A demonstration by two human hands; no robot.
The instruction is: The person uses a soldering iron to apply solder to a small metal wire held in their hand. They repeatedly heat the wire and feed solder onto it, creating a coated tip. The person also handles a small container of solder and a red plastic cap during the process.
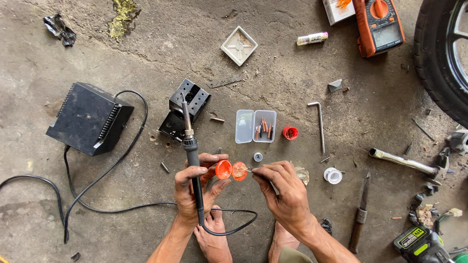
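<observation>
Soldering iron (191, 146) | left hand (195, 190) | orange tin (231, 170) | open tip case (255, 126) ahead

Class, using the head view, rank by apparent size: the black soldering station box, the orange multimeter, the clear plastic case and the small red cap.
1. black soldering station box
2. orange multimeter, partly cut off by the frame
3. clear plastic case
4. small red cap

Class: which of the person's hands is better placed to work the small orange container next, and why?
Probably right: the right hand pinches a thin piece at the orange container; the left hand grips the soldering iron.
</observation>
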